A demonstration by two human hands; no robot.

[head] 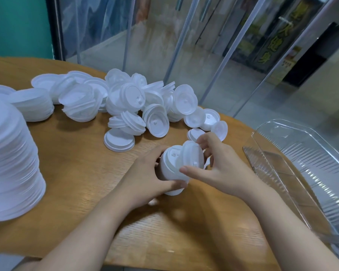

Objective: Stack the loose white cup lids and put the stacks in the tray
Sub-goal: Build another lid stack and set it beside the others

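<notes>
My left hand point(145, 173) grips a short stack of white cup lids point(169, 169) just above the wooden table, near the middle of the view. My right hand point(217, 163) holds a single white lid point(192, 155) tilted against the top of that stack, thumb in front and fingers behind. A loose pile of white lids point(137, 102) is spread across the table beyond my hands. The clear plastic tray point(309, 163) lies at the right, with no lids visible inside it.
A tall stack of white lids point(10, 163) stands at the left edge, with shorter stacks point(33, 106) behind it. The round wooden table point(76, 163) ends just behind the pile, where glass panels rise. The tray overhangs the table's right side.
</notes>
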